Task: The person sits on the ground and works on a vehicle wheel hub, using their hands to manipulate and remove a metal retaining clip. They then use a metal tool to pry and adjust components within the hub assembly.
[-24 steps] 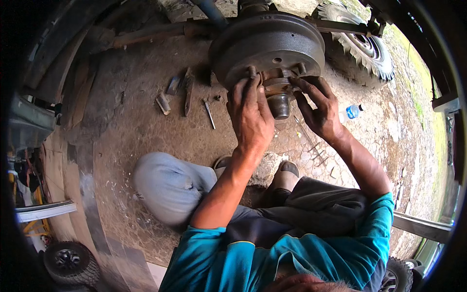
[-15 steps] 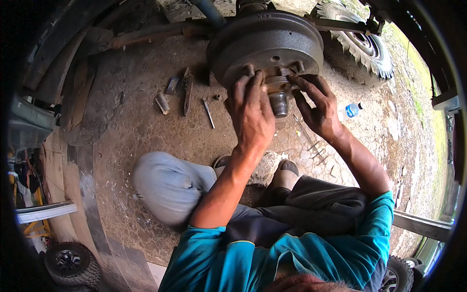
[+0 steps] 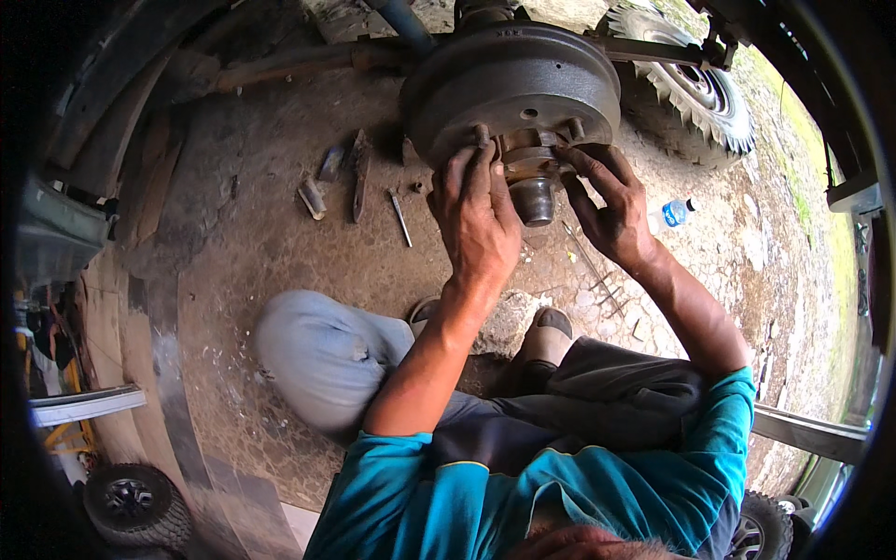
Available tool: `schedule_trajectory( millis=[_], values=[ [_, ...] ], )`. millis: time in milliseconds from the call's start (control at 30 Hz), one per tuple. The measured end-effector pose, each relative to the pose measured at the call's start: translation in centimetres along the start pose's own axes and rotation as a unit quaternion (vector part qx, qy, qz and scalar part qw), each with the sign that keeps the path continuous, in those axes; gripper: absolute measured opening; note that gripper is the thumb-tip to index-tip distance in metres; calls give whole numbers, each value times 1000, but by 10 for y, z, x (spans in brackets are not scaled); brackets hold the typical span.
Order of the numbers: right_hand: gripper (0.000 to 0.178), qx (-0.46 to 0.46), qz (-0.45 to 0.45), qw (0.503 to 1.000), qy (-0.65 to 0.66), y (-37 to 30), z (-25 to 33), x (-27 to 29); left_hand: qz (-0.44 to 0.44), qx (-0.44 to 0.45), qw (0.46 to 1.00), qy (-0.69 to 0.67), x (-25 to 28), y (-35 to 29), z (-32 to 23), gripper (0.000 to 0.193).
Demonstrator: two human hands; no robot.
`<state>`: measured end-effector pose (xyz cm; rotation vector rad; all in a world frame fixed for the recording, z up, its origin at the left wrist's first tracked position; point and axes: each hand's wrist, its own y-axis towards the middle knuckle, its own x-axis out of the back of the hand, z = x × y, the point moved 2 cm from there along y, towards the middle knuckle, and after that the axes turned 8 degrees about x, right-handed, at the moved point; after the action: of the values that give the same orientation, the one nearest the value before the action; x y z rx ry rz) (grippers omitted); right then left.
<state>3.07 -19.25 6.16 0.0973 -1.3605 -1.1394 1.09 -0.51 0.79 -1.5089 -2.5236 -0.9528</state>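
Observation:
A dark metal brake drum [image 3: 523,89] hangs on the axle at the top middle, its wheel studs pointing toward me. From its face a wheel hub [image 3: 530,154] sticks out, ending in a shiny round metal end [image 3: 532,202]. My left hand [image 3: 478,205] is bent round the hub's left side, fingertips beside a stud [image 3: 481,134]. At the hub's right side, my right hand [image 3: 611,201] has its thumb and fingers curled in, fingertips against the metal just below another stud [image 3: 576,127]. Some fingertips are hidden behind the hub.
A large tyre [image 3: 695,79] lies at the upper right. Below it stands a small bottle [image 3: 679,212] with a blue label. Left of the hub, a metal rod [image 3: 400,218], a long flat piece [image 3: 359,177] and a short cylinder [image 3: 312,199] lie on the ground. An axle beam [image 3: 299,67] crosses the top left.
My left hand has shifted slightly left and down along the hub, uncovering more of it. The drum has moved very slightly. My right hand stays nearly in place.

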Motion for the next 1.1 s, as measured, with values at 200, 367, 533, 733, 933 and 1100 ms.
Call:
schedule_trajectory(
  millis=[200,367,533,733,933,1100],
  values=[
    [46,6,-8,1000,2,0,1,-1,-1,-7,1000,15,1,2,-4,34],
    [46,-8,-3,1000,5,-1,-1,-4,2,-15,1000,18,4,1,-10,34],
    [47,5,-1,1000,-3,0,-1,-4,-7,-4,1000,15,2,1,-3,32],
    [48,-8,-1,1000,-6,-2,-3,-5,-6,-2,1000,20,3,4,2,31],
    [47,-21,-1,1000,9,-4,-8,-7,-1,-11,1000,16,3,2,-3,32],
    [46,-19,-4,1000,-3,-5,-6,-9,5,-13,1000,12,6,2,-12,32]
  ],
)
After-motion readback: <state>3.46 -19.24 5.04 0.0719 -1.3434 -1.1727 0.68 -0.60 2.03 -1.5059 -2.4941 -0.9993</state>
